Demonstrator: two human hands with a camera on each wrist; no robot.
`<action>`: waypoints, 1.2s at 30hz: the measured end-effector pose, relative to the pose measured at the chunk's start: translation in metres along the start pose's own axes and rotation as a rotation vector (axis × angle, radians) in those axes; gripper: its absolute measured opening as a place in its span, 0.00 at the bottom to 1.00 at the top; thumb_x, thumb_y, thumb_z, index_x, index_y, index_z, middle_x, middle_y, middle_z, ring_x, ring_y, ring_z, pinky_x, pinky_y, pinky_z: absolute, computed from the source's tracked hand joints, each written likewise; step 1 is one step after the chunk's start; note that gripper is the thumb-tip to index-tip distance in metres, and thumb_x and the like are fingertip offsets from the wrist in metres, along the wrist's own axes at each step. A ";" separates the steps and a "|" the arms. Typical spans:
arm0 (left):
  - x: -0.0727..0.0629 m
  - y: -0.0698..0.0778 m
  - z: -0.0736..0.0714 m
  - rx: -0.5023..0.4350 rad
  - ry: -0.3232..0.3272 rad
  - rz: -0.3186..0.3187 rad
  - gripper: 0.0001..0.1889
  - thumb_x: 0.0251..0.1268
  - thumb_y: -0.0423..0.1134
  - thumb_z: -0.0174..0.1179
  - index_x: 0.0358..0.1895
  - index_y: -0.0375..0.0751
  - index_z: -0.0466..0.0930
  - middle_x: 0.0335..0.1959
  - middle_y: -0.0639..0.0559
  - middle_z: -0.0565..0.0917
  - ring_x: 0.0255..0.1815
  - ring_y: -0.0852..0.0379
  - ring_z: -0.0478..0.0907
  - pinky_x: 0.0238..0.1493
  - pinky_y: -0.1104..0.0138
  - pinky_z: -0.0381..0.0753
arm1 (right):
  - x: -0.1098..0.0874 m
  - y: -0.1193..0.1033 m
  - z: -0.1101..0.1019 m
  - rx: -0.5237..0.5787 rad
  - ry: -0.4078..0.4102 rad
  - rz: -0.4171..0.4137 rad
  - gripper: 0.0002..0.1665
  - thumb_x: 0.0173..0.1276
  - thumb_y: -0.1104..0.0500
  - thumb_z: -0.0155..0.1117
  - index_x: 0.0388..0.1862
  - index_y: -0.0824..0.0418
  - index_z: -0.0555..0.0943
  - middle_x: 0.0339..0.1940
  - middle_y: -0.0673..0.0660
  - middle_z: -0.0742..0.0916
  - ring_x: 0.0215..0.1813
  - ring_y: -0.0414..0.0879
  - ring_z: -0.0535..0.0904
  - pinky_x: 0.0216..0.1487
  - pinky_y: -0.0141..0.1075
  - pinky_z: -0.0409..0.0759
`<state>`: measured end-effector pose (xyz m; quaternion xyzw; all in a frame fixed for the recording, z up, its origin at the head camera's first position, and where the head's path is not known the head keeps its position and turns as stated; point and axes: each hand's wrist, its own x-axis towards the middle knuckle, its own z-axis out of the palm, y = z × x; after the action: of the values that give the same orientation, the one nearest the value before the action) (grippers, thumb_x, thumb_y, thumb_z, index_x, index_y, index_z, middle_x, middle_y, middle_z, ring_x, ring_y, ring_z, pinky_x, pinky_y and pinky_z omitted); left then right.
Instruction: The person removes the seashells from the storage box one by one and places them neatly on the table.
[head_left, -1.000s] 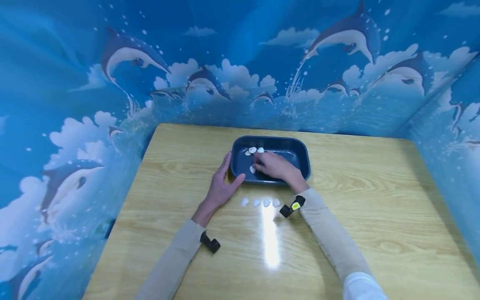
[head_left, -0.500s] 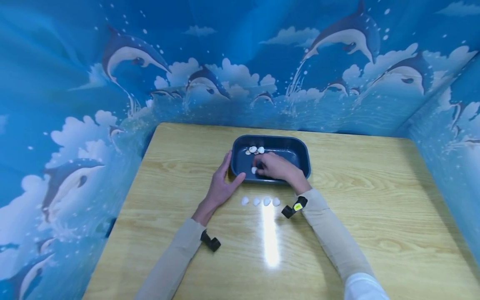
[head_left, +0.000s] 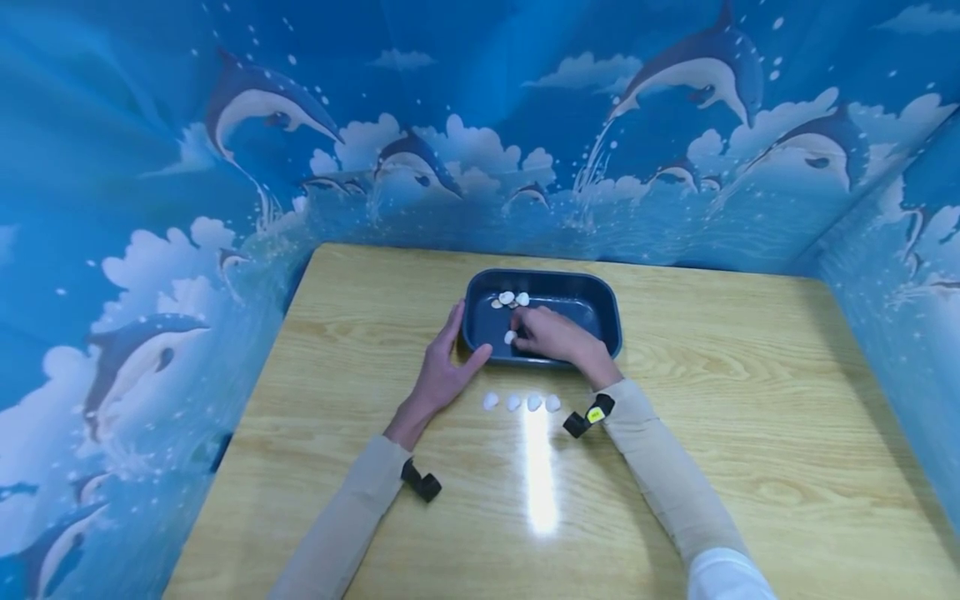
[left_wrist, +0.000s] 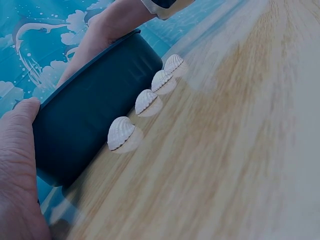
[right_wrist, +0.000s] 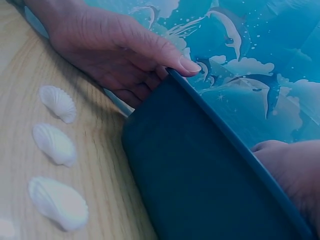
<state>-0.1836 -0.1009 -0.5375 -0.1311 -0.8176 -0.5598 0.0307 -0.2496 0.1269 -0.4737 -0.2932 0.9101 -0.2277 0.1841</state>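
My left hand [head_left: 438,375] lies against the left end of a dark blue rectangular tray [head_left: 540,362], its fingers along the side wall and its thumb at the near corner of the rim. Inside the tray, my right hand [head_left: 555,333] reaches down with bent fingers and pinches a small white seashell [head_left: 510,337]. Several other seashells [head_left: 507,297] sit clustered toward the tray's back left. In both wrist views the tray wall hides the right fingertips; the left wrist view shows the left thumb [left_wrist: 27,107] by the rim.
A row of several white ribbed seashells [head_left: 534,402] lies on the wooden table [head_left: 712,400] in front of the tray. Behind and beside the table hangs a blue backdrop [head_left: 480,217] printed with dolphins.
Within the tray, the right hand and the seashell at its fingertips have shifted slightly to the right. The left hand keeps its place at the tray.
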 end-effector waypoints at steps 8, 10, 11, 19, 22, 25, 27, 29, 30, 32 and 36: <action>0.000 0.002 -0.001 0.009 0.001 -0.005 0.46 0.74 0.45 0.64 0.86 0.44 0.46 0.86 0.42 0.50 0.86 0.54 0.45 0.84 0.53 0.51 | -0.002 0.002 0.000 -0.029 0.019 0.012 0.15 0.78 0.58 0.64 0.55 0.66 0.82 0.47 0.58 0.89 0.40 0.45 0.84 0.45 0.42 0.86; 0.000 0.002 -0.001 0.010 0.002 -0.007 0.46 0.74 0.46 0.64 0.86 0.45 0.46 0.86 0.42 0.50 0.86 0.55 0.46 0.84 0.53 0.50 | -0.002 0.002 0.000 -0.030 0.027 0.009 0.14 0.79 0.58 0.63 0.55 0.66 0.82 0.47 0.59 0.89 0.41 0.45 0.84 0.46 0.43 0.86; -0.001 0.002 -0.001 0.008 0.002 -0.007 0.46 0.74 0.47 0.64 0.86 0.46 0.45 0.86 0.42 0.50 0.86 0.55 0.46 0.84 0.53 0.50 | -0.002 0.003 0.000 -0.033 0.033 0.007 0.14 0.79 0.58 0.62 0.55 0.66 0.82 0.46 0.59 0.89 0.41 0.46 0.84 0.46 0.43 0.86; -0.001 0.001 -0.001 0.008 -0.002 -0.008 0.45 0.75 0.49 0.63 0.86 0.50 0.45 0.86 0.43 0.50 0.86 0.54 0.46 0.84 0.52 0.50 | -0.001 0.004 0.002 -0.037 0.055 0.027 0.16 0.80 0.56 0.62 0.58 0.65 0.80 0.47 0.58 0.88 0.42 0.47 0.83 0.47 0.45 0.85; -0.001 0.001 -0.001 0.010 -0.002 -0.011 0.46 0.75 0.51 0.63 0.86 0.51 0.45 0.86 0.43 0.50 0.86 0.55 0.46 0.84 0.53 0.50 | 0.001 0.003 0.003 -0.036 0.060 0.026 0.18 0.79 0.54 0.64 0.60 0.64 0.79 0.49 0.58 0.88 0.44 0.46 0.84 0.48 0.44 0.86; -0.001 0.001 -0.001 0.010 -0.005 -0.013 0.46 0.75 0.51 0.63 0.86 0.51 0.45 0.87 0.43 0.50 0.86 0.54 0.46 0.84 0.52 0.50 | 0.003 0.001 0.004 -0.036 0.059 -0.006 0.16 0.79 0.53 0.65 0.57 0.62 0.80 0.46 0.55 0.88 0.42 0.45 0.84 0.46 0.43 0.86; -0.001 0.001 -0.001 0.010 -0.008 -0.014 0.46 0.75 0.52 0.63 0.86 0.49 0.45 0.87 0.44 0.50 0.86 0.54 0.45 0.84 0.51 0.50 | 0.004 0.001 0.003 -0.042 0.051 -0.029 0.14 0.79 0.53 0.64 0.54 0.60 0.82 0.44 0.54 0.89 0.41 0.44 0.84 0.45 0.43 0.86; -0.001 0.001 -0.001 0.006 -0.011 -0.011 0.46 0.75 0.50 0.63 0.86 0.47 0.45 0.87 0.44 0.50 0.86 0.54 0.45 0.84 0.51 0.50 | 0.004 0.000 0.003 -0.044 0.039 -0.052 0.12 0.79 0.54 0.64 0.54 0.60 0.82 0.44 0.54 0.89 0.41 0.44 0.85 0.46 0.43 0.86; -0.001 0.001 -0.001 0.004 -0.010 -0.010 0.46 0.75 0.50 0.63 0.86 0.46 0.46 0.87 0.43 0.50 0.86 0.54 0.45 0.84 0.51 0.50 | 0.004 0.000 0.002 -0.043 0.032 -0.059 0.12 0.79 0.56 0.64 0.55 0.60 0.83 0.45 0.54 0.89 0.42 0.45 0.85 0.47 0.43 0.86; -0.001 0.002 -0.001 0.002 -0.009 -0.006 0.46 0.75 0.50 0.63 0.86 0.45 0.46 0.87 0.43 0.50 0.86 0.54 0.45 0.84 0.51 0.49 | 0.003 0.000 0.001 -0.036 0.020 -0.066 0.13 0.78 0.58 0.65 0.56 0.61 0.83 0.48 0.55 0.90 0.44 0.45 0.86 0.49 0.44 0.86; -0.001 0.002 -0.001 0.000 -0.007 -0.002 0.46 0.75 0.47 0.63 0.86 0.46 0.45 0.87 0.44 0.50 0.86 0.54 0.45 0.84 0.51 0.49 | 0.003 -0.001 0.000 -0.037 0.008 -0.045 0.15 0.77 0.60 0.66 0.58 0.63 0.82 0.48 0.57 0.89 0.42 0.46 0.85 0.47 0.43 0.86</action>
<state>-0.1821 -0.1016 -0.5353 -0.1323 -0.8179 -0.5594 0.0271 -0.2515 0.1244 -0.4738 -0.3162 0.9079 -0.2163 0.1701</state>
